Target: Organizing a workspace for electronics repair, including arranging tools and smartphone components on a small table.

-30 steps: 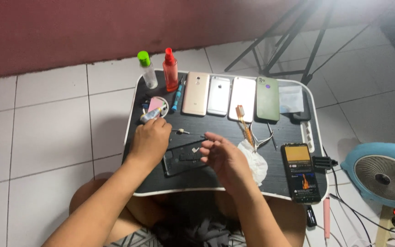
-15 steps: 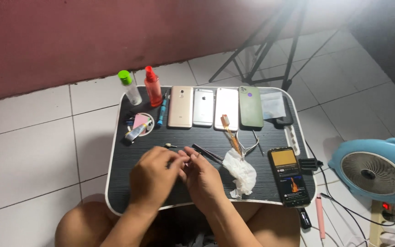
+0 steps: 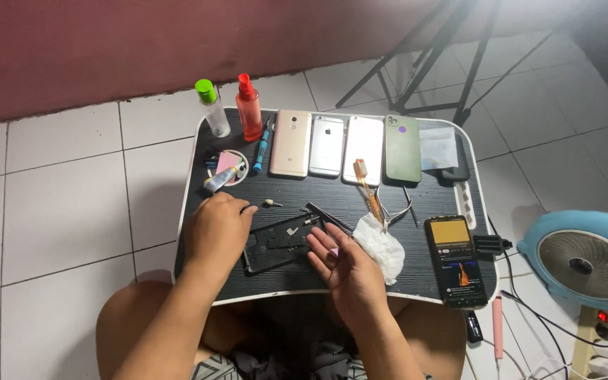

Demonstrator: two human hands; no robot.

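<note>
A black lap desk [image 3: 193, 184] with a white rim lies across my legs. On its near half lies an opened dark phone [image 3: 279, 245] with its insides showing. My left hand [image 3: 216, 232] covers and holds the phone's left end, fingers curled. My right hand [image 3: 346, 269] hovers at the phone's right end, palm up and fingers apart. A tiny pinkish bit shows by its index finger; what it is I cannot tell. Black tweezers [image 3: 329, 217] lie just beyond the phone. A small screw-like part [image 3: 269, 203] sits near my left fingertips.
Along the far edge lie a gold phone [image 3: 290, 143], a silver one [image 3: 326, 146], a white one [image 3: 364, 149] and a green one [image 3: 402, 148]. There are two bottles [image 3: 250, 109], a blue screwdriver [image 3: 262, 148], a crumpled white cloth [image 3: 383, 246] and a lit phone [image 3: 457, 262]. A blue fan [image 3: 585, 262] and tripod legs [image 3: 452, 70] stand on the right.
My hands, joined over the phone half a second ago, have parted. The left settled on the phone's left end and the right turned palm up. The view shifted closer.
</note>
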